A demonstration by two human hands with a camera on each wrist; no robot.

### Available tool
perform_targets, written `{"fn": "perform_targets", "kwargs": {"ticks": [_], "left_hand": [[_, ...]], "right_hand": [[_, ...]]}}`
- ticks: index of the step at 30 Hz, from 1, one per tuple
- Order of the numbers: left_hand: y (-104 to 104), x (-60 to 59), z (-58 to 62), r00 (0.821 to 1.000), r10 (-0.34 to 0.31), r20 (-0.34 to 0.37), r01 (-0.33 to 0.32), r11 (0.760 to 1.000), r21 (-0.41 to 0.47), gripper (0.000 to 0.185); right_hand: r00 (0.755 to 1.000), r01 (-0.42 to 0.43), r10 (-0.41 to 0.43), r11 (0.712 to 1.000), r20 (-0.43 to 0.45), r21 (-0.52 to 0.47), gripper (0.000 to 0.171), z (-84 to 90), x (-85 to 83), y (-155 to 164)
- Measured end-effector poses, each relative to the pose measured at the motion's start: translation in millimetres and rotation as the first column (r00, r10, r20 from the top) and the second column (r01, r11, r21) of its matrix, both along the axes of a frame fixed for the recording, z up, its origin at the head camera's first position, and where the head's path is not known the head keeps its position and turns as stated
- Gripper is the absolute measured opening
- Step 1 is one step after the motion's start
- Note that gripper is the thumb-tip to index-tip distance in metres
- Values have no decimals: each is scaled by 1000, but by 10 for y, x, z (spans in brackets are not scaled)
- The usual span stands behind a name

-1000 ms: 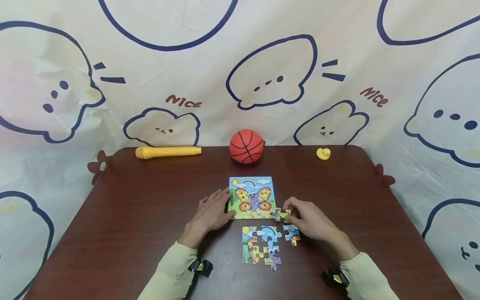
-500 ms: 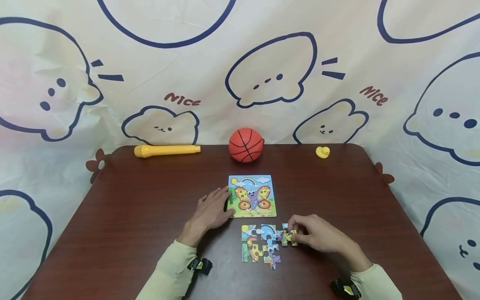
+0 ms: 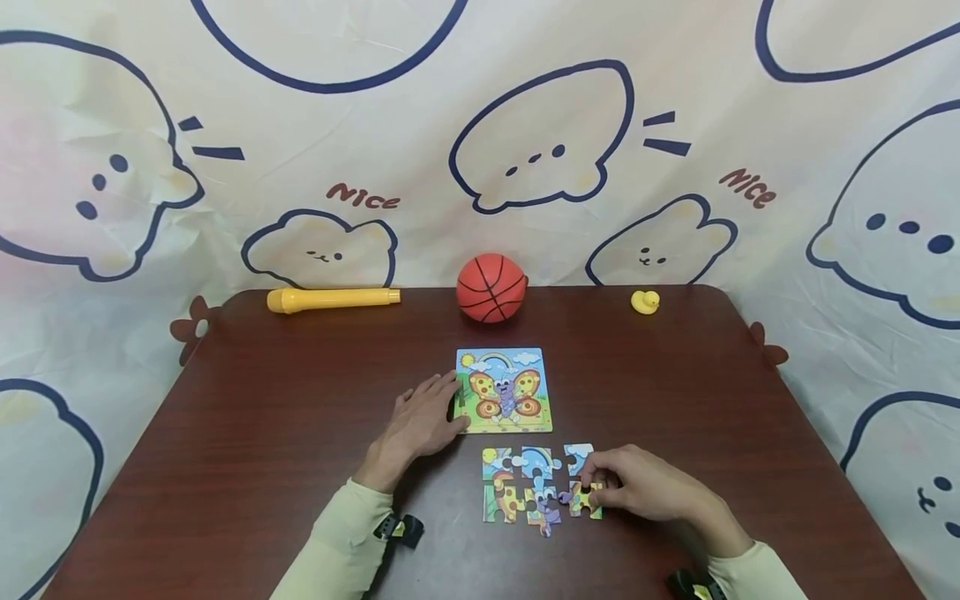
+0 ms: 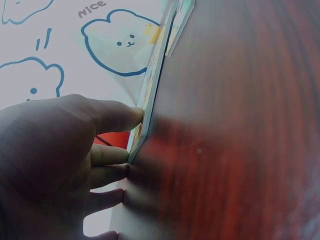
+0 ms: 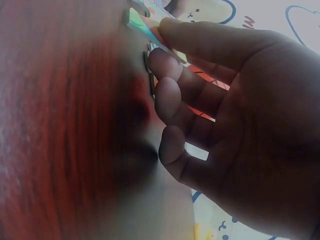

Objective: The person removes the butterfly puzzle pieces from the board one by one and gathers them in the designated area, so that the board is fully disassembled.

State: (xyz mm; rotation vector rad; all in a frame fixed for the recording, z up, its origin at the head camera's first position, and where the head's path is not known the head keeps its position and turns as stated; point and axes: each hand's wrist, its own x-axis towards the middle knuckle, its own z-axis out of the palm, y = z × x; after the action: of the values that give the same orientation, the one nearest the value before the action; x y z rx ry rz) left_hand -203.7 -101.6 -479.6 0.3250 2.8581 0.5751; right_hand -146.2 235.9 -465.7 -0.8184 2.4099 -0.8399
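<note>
My left hand (image 3: 420, 421) rests on the table at the left edge of a square butterfly puzzle board (image 3: 504, 390). Its fingers are extended; in the left wrist view the thumb touches the board's side. Nearer to me, my right hand (image 3: 652, 483) pinches a yellow-and-purple puzzle piece (image 3: 577, 502), which appears slightly tilted in the right wrist view. This piece is just below a blue sky piece (image 3: 577, 457) and right of the purple butterfly-face piece (image 3: 544, 505). A rainbow piece (image 3: 537, 461), a sun piece (image 3: 497, 462) and a green-and-yellow wing piece (image 3: 501, 503) lie farther left.
Along the table's back edge stand a yellow toy microphone (image 3: 333, 300), a small red basketball (image 3: 491, 288) and a yellow rubber duck (image 3: 645, 302). Behind them hangs a pale cloth (image 3: 420, 150) with cartoon outlines. The dark wooden table (image 3: 300, 400) stretches out on both sides.
The right hand has carried the yellow-and-purple piece from beside the board's lower right corner toward me, below the sky piece. The left hand has stayed at the board.
</note>
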Motion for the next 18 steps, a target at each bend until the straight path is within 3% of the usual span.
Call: {"fn": "perform_targets", "kwargs": {"ticks": [7,18], "left_hand": [[5,3,20,1000,0,1,1,1000,-10,65],[10,3,30,1000,6,4,-6,1000,-5,65]], "right_hand": [[999,-47,46,999,-25,-15,6,-15,3,31],[999,-35,35,999,0,-3,15,-19,1,41]]}}
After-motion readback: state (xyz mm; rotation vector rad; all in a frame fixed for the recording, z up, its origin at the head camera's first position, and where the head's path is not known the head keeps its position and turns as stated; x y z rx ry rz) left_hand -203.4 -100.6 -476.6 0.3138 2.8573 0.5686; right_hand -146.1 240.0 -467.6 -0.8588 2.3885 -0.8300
